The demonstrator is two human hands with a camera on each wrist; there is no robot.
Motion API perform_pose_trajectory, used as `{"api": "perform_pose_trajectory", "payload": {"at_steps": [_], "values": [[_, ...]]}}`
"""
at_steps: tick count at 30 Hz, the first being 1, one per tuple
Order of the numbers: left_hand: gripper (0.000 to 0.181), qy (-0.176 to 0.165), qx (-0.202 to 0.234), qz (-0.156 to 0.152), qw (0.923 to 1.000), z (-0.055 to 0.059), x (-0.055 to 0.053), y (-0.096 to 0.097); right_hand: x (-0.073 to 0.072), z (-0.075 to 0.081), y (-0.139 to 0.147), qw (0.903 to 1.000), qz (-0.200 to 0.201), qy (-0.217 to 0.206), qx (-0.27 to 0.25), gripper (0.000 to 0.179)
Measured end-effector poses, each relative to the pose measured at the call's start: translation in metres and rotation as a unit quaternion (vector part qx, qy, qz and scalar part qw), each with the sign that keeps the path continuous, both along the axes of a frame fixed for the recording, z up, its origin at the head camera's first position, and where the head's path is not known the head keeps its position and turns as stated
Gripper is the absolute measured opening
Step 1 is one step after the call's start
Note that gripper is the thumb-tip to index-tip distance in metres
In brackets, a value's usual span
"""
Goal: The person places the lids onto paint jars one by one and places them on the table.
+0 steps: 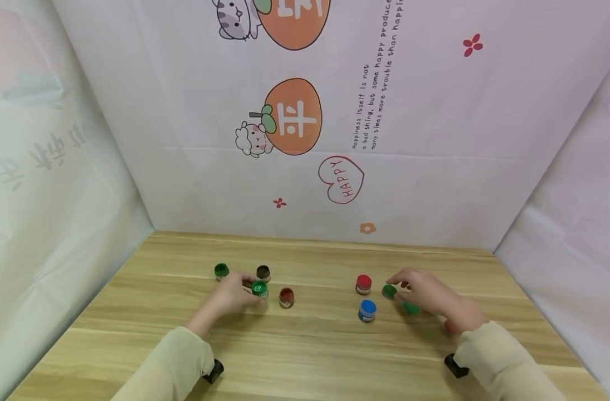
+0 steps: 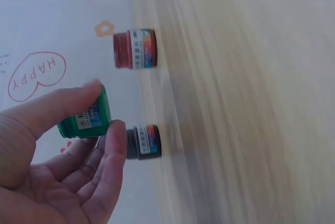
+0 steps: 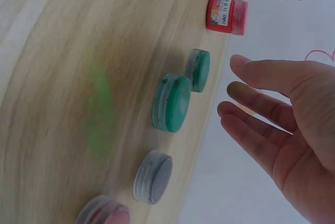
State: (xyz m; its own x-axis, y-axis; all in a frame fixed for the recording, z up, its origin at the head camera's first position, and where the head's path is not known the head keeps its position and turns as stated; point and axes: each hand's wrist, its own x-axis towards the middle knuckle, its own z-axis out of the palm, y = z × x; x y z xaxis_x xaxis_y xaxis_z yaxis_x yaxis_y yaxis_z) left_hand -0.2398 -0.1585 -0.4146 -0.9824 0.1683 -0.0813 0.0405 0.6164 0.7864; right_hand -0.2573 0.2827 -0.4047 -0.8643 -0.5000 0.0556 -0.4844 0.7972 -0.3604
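My left hand pinches a small green paint jar between thumb and fingers; its top is uncovered and green paint shows inside. Around it stand three more uncapped jars: a dark green jar, a black jar and a brown-red jar. On the right side, my right hand hovers beside two green lids with its fingers apart and nothing between them. A grey lid and a reddish lid lie farther along the same row, the grey one hidden by the hand in the head view.
A red jar and a blue jar, both capped, stand between the hands. A blurred green patch shows over the wooden table. Printed white sheeting rises behind the table and along both sides.
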Motion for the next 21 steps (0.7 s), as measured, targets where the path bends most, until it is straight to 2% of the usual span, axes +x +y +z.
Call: {"api": "perform_pose_trajectory", "payload": {"at_steps": [3, 11, 15, 21], "values": [[0.039, -0.01, 0.024, 0.009, 0.9996, -0.002, 0.0, 0.002, -0.004, -0.002, -0.003, 0.9999, -0.005, -0.011, 0.006, 0.028], [0.04, 0.001, 0.048, 0.011, 0.9988, -0.003, 0.002, 0.009, -0.009, -0.007, -0.005, 0.9992, -0.019, -0.036, 0.004, 0.032], [0.042, 0.005, 0.058, 0.012, 0.9982, -0.005, 0.002, 0.012, -0.008, -0.004, -0.002, 0.9984, -0.033, -0.047, 0.005, 0.033], [0.045, 0.005, 0.064, 0.013, 0.9979, -0.007, 0.005, 0.011, -0.001, 0.004, 0.005, 0.9972, -0.039, -0.063, 0.016, 0.023]]}}
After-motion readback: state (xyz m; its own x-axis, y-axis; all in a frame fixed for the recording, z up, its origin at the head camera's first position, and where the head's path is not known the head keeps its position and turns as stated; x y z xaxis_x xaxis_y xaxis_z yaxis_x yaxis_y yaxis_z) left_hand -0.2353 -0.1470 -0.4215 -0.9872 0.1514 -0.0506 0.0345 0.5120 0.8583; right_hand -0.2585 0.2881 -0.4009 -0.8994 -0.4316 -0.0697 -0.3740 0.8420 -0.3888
